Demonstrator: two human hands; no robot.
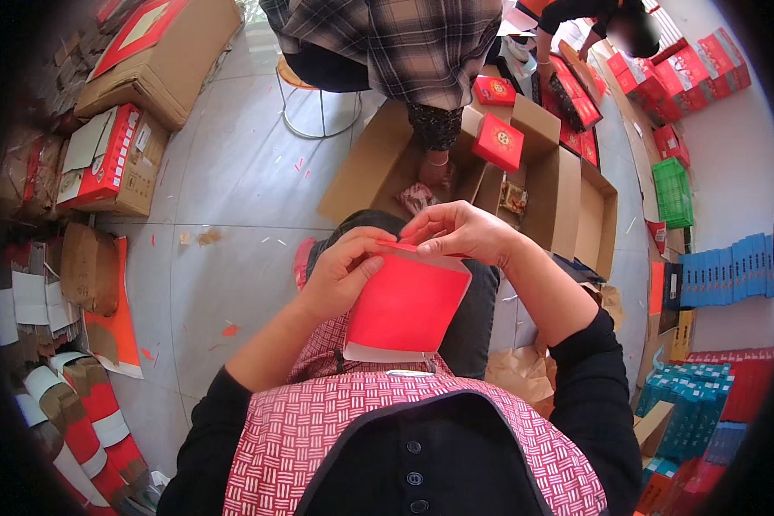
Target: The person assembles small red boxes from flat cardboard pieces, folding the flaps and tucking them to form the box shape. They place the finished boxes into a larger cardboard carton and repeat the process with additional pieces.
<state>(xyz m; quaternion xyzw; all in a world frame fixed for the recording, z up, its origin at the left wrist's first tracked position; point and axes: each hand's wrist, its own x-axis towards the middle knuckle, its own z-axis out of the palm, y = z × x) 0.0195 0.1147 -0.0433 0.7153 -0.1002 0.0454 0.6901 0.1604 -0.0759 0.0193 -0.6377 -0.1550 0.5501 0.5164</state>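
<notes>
A red, nearly square paper or cardboard piece (408,305) rests over my lap, with a pale strip along its near edge. My left hand (342,268) grips its far left corner between thumb and fingers. Beside it, my right hand (460,234) pinches the far edge, thumb on the near side. The fingertips of both hands almost meet at that edge, and a small dark bit shows between them. Whether the piece is a bag or a flattened box, I cannot tell.
Ahead, a person in a plaid garment (396,52) reaches into an open carton (370,163). Red gift boxes (497,143) sit around it. A stool (318,107) stands beyond. Stacked cartons (129,159) line the left; a green crate (672,191) and blue boxes (727,273) stand right.
</notes>
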